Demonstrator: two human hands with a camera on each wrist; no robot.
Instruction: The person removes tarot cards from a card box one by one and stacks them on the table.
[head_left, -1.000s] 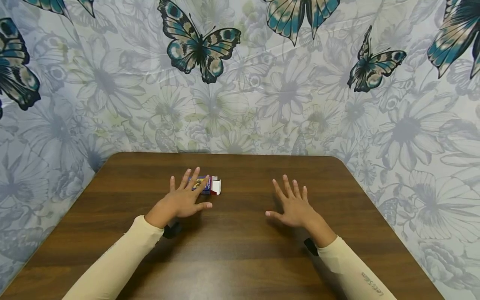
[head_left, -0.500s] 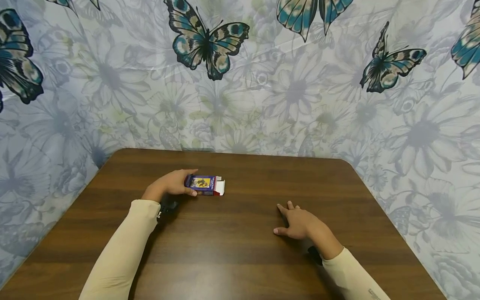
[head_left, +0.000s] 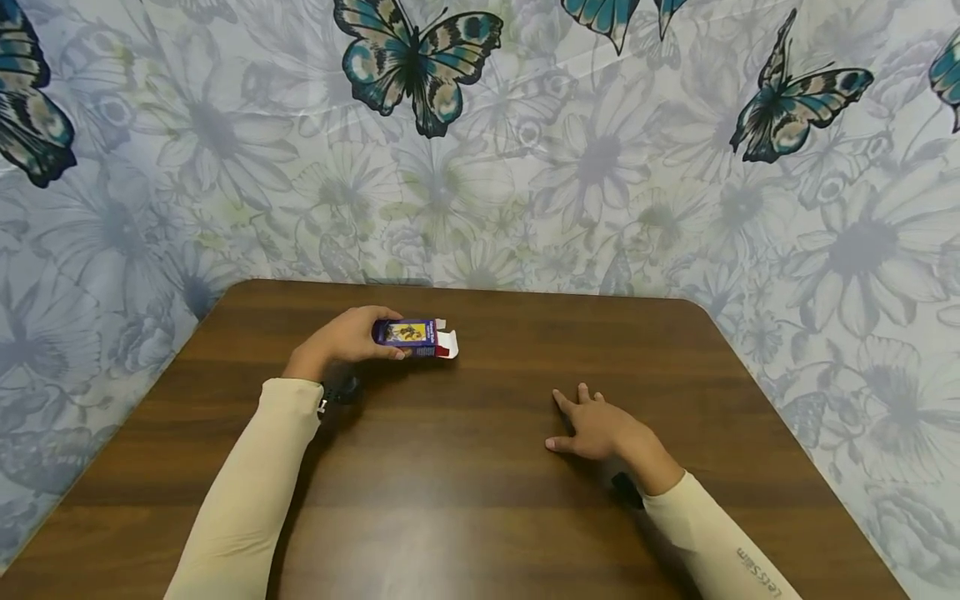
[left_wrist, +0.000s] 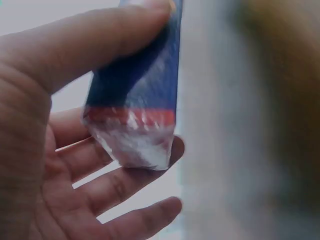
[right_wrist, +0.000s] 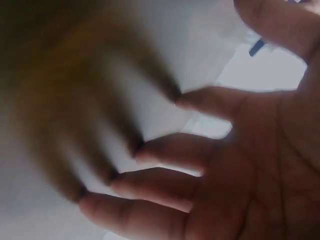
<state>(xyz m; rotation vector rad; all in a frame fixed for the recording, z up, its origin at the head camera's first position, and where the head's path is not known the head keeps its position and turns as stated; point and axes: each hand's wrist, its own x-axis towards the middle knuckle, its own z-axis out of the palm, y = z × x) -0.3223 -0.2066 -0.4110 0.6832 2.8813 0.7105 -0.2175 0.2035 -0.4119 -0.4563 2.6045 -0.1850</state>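
Observation:
My left hand [head_left: 347, 335] grips a small blue cardboard box [head_left: 411, 337] by its left end, thumb on the near side and fingers around the far side. The box has a yellow picture on top and a red band, with white end flaps standing open to the right. A shadow lies on the table just below it. Close up in the left wrist view, the box [left_wrist: 145, 87] shows a red stripe and a shiny, clear-wrapped end. My right hand [head_left: 600, 429] rests palm down, fingers spread, fingertips at the tabletop; the right wrist view shows nothing held.
The brown wooden table [head_left: 465, 467] has rounded far corners. Behind it hangs a cloth backdrop [head_left: 480, 183] printed with flowers and butterflies. A dark wrist strap [head_left: 341, 392] shows under the left wrist.
My left hand, spread over the box a second ago, has closed around it and moved it slightly. My right hand has lowered, its fingertips coming down to the table.

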